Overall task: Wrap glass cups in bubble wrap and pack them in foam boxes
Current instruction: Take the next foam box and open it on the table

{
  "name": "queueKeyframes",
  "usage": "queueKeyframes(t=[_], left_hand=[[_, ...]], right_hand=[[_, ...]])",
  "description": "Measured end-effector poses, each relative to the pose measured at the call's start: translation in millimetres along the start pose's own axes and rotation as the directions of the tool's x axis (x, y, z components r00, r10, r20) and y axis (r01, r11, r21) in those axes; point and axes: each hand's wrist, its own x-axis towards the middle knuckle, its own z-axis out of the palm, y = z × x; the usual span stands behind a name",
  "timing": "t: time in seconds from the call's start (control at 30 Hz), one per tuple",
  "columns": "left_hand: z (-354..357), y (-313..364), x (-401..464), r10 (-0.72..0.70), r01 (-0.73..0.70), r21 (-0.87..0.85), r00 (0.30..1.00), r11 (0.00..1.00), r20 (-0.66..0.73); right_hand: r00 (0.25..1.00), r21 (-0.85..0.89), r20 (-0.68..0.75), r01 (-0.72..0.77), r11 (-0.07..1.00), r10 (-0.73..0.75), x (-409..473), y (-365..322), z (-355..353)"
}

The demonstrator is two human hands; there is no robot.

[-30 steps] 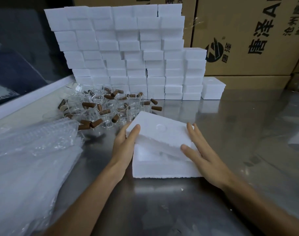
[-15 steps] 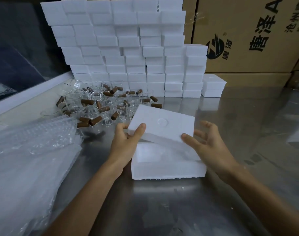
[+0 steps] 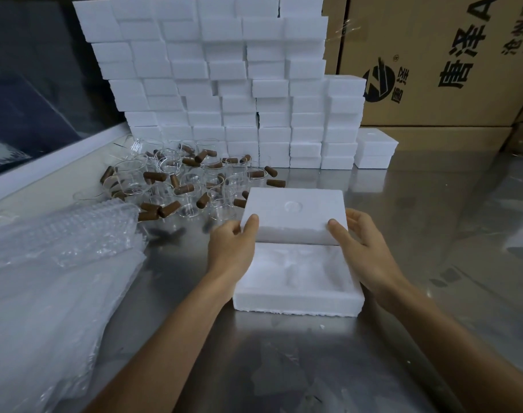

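Basically at the start of a pack cycle, nothing in the open box yet.

Steel table (image 3: 433,234) carries everything. At the back, a big wall of stacked foam boxes (image 3: 212,73) stands against cardboard cartons (image 3: 433,61); all look lidded, but I can't tell whether any hold cups. One more closed pair sits just to its right (image 3: 373,149).

Left foreground: pile of bubble wrap sheets (image 3: 54,263), untouched, no cup on it.

Between the wrap and the foam wall: a loose cluster of glass cups (image 3: 176,186) with brown cork-like handles, all bare, none wrapped as far as I can see.

Centre, near the person: foam box base (image 3: 299,281) flat on the table, moulded recess exposed and empty. Foam lid (image 3: 296,216) is off the base, held up over its far edge.

Left hand (image 3: 233,248) grips the lid's left corner, thumb on the near face, fingers curled behind. Right hand (image 3: 361,248) grips the right end the same way, thumb in front.

My read: box opening is done; left for this unit are setting the lid aside, picking a cup, wrapping it, seating it in the recess, re-lidding. Judging by the cup pile, many repeats remain.
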Motion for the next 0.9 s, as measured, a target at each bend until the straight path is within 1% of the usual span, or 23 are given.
queueKeyframes(t=[0.1, 0.17, 0.23, 0.3, 0.4, 0.5, 0.63, 0.77, 0.9], left_hand=[[1.8, -8.0, 1.3, -0.033, 0.034, 0.052, 0.999, 0.998, -0.021], [2.2, -10.2, 2.7, -0.011, 0.017, 0.099, 0.998, 0.995, -0.066], [3.1, -8.9, 4.7, -0.002, 0.014, 0.152, 0.997, 0.988, -0.076], [2.7, -5.4, 5.3, -0.022, 0.036, 0.192, 0.997, 0.981, -0.077], [1.9, -1.0, 6.6, -0.018, 0.028, 0.204, 0.999, 0.979, -0.051], [0.0, 1.9, 6.1, -0.004, 0.011, 0.199, 0.999, 0.980, -0.036], [-1.5, 1.1, 11.4, 0.019, -0.010, 0.296, 0.999, 0.955, -0.029], [-3.9, -0.4, 16.0, 0.004, 0.003, 0.314, 1.000, 0.949, -0.020], [-8.8, 3.3, 14.5, -0.032, 0.027, 0.248, 0.999, 0.968, 0.016]], right_hand=[[0.999, -0.037, -0.013, -0.041, 0.998, 0.041, 4.7, 2.4, 2.3], [0.998, -0.104, -0.029, -0.055, 0.993, 0.052, 7.4, 4.9, 7.1], [0.998, -0.134, -0.033, -0.064, 0.989, 0.060, 9.4, 8.9, 11.7], [0.997, -0.132, -0.032, -0.075, 0.988, 0.071, 11.4, 10.4, 14.2], [0.996, -0.111, -0.023, -0.091, 0.990, 0.089, 14.6, 4.6, 15.5], [0.997, -0.147, 0.012, -0.076, 0.986, 0.079, 18.3, -1.3, 19.4], [0.996, -0.201, 0.053, -0.061, 0.978, 0.073, 25.5, -3.7, 24.3], [0.994, -0.156, 0.077, -0.071, 0.985, 0.083, 29.5, 1.2, 22.7], [0.994, -0.100, 0.038, -0.097, 0.990, 0.102, 30.7, 4.8, 20.2]])
